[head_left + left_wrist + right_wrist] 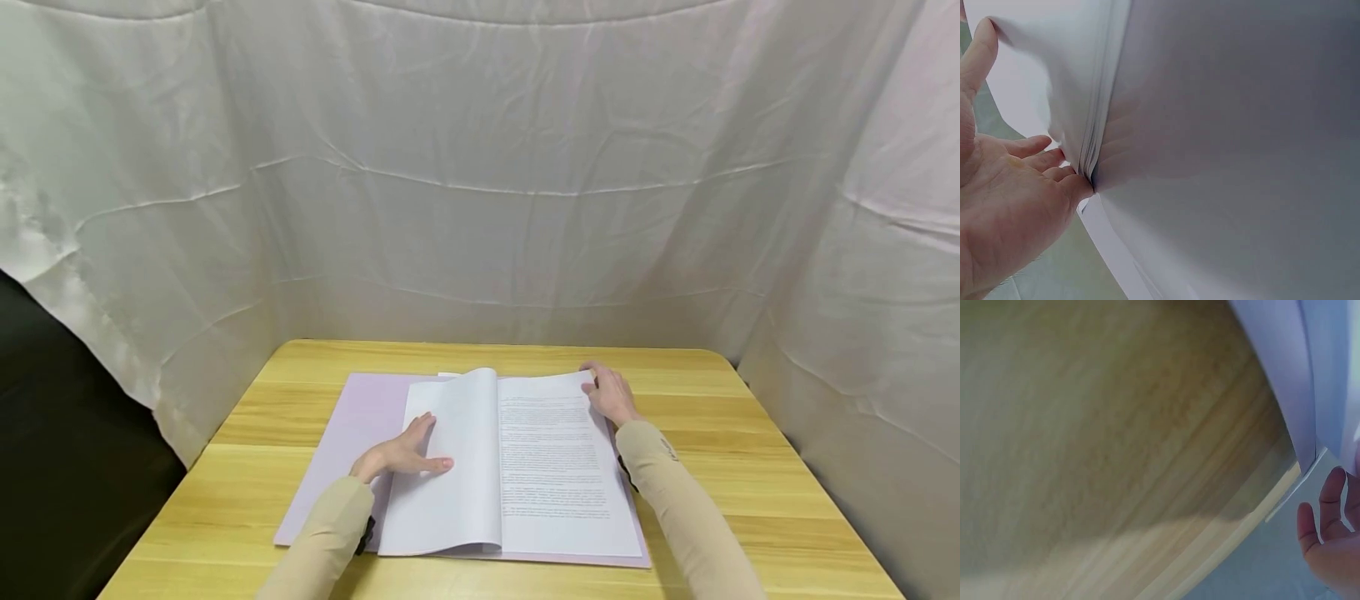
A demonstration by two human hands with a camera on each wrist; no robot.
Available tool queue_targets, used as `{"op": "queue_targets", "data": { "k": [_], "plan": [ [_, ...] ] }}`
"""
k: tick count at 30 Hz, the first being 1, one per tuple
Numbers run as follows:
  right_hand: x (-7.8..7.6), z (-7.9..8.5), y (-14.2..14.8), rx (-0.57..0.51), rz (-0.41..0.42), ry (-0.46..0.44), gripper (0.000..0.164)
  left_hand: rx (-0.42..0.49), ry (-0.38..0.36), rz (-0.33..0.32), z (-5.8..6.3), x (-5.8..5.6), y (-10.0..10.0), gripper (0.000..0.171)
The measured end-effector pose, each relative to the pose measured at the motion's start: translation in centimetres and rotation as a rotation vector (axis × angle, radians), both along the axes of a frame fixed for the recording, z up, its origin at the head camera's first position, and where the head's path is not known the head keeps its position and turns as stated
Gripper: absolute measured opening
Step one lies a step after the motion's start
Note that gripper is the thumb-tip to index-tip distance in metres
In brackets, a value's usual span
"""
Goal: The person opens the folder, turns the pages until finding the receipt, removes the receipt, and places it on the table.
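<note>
A document of white sheets [558, 467] lies open in a lilac folder [375, 417] on the table. The right-hand page carries printed text; the turned sheets on the left show a blank side and bulge along the fold. My left hand [408, 450] rests on those turned sheets, thumb and fingers spread apart. In the left wrist view, its fingers [1029, 147] lie against the paper edges. At the top right corner of the printed page is my right hand [613, 393], its thumb at the page and a finger by the top edge. The right wrist view shows its other fingers loosely bent.
The wooden table [750, 475] has rounded far corners. A pale grey curtain [480, 208] hangs behind it and along both sides. Black material [67, 450] shows at the lower left. A small white paper edge [447, 375] sticks out behind the sheets.
</note>
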State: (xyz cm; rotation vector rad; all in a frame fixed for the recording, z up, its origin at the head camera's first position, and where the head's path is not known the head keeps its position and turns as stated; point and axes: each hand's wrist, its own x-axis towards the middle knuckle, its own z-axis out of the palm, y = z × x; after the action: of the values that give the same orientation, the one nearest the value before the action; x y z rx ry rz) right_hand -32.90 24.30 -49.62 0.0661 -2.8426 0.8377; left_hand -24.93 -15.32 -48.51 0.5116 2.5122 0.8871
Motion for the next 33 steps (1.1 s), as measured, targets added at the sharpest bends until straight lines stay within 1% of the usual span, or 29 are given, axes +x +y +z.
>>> {"op": "queue_targets", "data": {
  "k": [15,20,25,28,33],
  "plan": [
    [-0.15,-0.42,0.20,0.013,0.027,-0.010,0.026,0.022,-0.021,0.016,-0.06,0.09,-0.19,0.111],
    [-0.06,-0.19,0.13,0.009,0.016,-0.005,0.018,0.022,-0.019,0.009,-0.11,0.04,-0.20,0.111],
    [0.17,-0.05,0.09,-0.036,-0.011,0.001,0.012,0.020,-0.018,0.010,-0.02,0.09,-0.17,0.112],
    [0.32,0.04,0.10,-0.047,-0.023,0.005,0.017,0.020,-0.018,0.011,0.00,0.10,-0.15,0.112],
    [0.67,0.19,0.05,-0.063,-0.005,0.015,0.039,0.026,-0.015,0.017,-0.04,0.12,-0.10,0.111]
  ]
}}
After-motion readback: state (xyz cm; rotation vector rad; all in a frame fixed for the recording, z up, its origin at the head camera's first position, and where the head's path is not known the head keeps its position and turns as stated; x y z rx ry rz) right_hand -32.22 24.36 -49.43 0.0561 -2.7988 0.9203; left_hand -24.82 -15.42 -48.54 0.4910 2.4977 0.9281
